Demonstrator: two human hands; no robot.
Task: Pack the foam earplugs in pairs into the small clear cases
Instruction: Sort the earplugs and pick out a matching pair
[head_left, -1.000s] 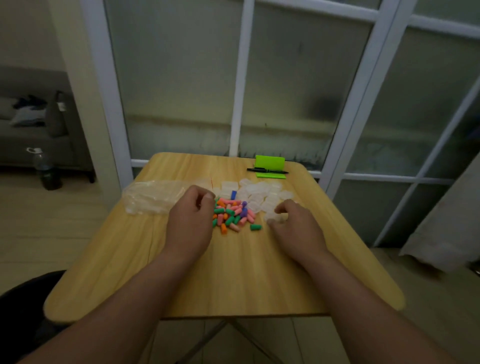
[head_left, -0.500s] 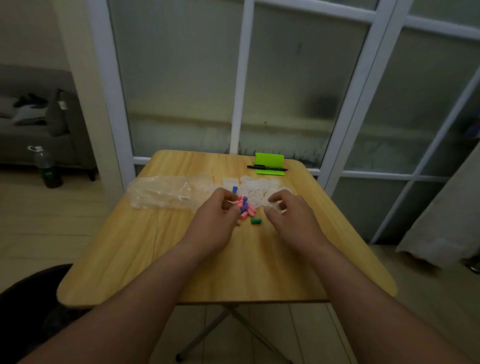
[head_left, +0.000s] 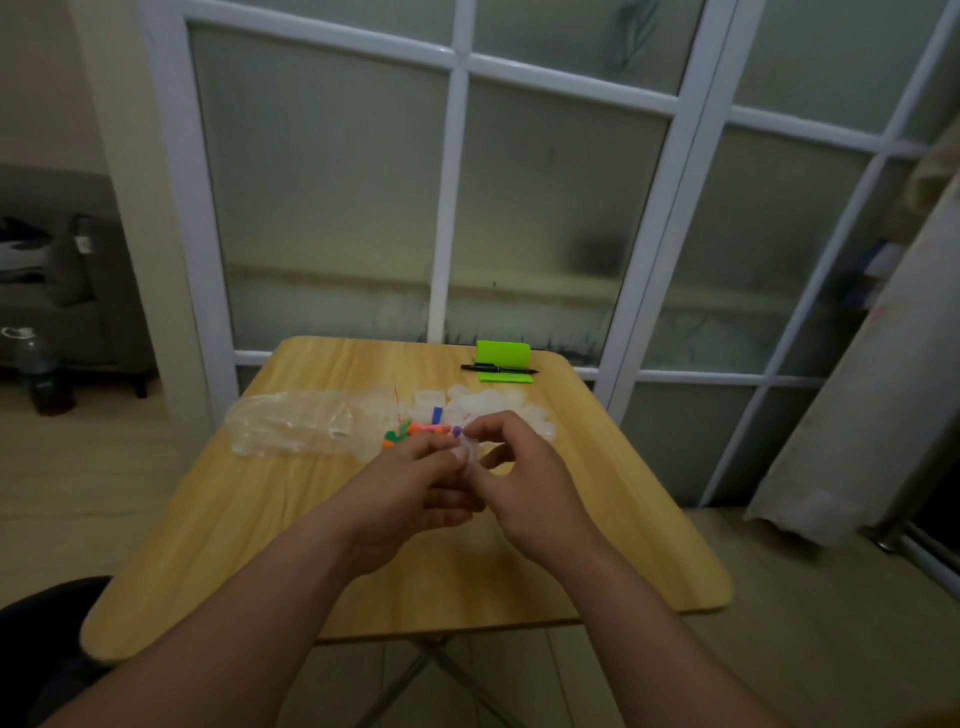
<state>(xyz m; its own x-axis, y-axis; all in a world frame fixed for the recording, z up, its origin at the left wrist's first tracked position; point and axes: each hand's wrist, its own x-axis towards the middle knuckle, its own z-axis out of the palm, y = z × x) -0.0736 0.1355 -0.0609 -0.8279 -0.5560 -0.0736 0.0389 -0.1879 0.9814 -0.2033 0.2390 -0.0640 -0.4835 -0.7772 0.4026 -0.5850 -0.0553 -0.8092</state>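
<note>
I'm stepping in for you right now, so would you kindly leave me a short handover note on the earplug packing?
Left hand: raised over the table, pinching a purple earplug.
Right hand: pinching a small clear case against it.
Loose earplugs lie beyond the hands; empty cases behind them, clear bag left.
Done: no packed case visible.
Left: virtually all pairs.

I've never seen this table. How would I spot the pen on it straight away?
Start at the wooden table and look to its far edge, by the white-framed glass door. There a bright green card stands, and the pen lies flat just in front of it. It is the only thin black thing there; the earplugs and clear cases nearby are colourful or see-through.
</note>
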